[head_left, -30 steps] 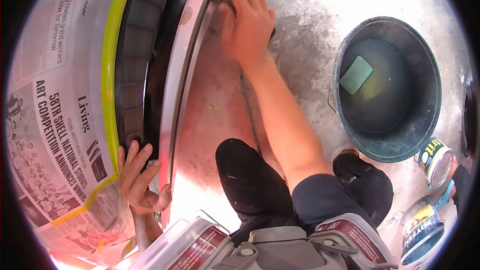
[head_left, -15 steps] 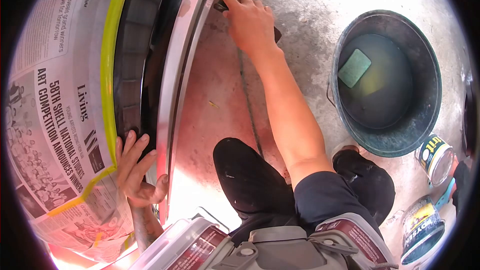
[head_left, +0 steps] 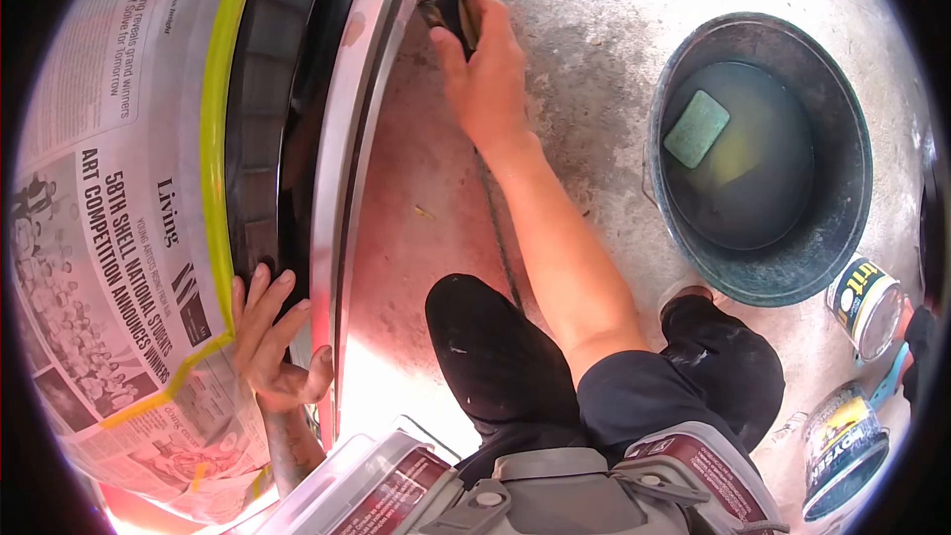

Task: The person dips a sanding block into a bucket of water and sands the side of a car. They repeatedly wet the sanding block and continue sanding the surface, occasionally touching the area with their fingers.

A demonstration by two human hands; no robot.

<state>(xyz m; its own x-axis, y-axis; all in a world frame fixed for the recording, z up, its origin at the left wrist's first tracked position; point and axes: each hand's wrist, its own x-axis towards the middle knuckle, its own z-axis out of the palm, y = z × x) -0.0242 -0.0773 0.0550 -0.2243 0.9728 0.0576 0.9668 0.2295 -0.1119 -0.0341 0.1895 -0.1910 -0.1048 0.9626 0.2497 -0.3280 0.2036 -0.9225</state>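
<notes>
My right hand [head_left: 487, 89] is closed on a folded black sheet of sandpaper [head_left: 451, 18], held just right of the upper end of a long pale car panel edge [head_left: 342, 139]. My left hand [head_left: 269, 342] lies with fingers spread on the dark, glossy car surface [head_left: 260, 159], its heel near the panel edge. Newspaper [head_left: 109, 238] covers the car on the far left, fastened along its border with yellow masking tape [head_left: 215, 119].
On the concrete floor [head_left: 584, 50] to the right stands a dark bucket [head_left: 768, 282] of cloudy water, with a green sponge [head_left: 697, 129] floating in it. Beside it are a labelled can [head_left: 864, 307] and a cut-down container [head_left: 842, 446]. My knees are below.
My right hand has come away from the panel edge and turned, so the sandpaper now shows between thumb and fingers. My left hand stays in place.
</notes>
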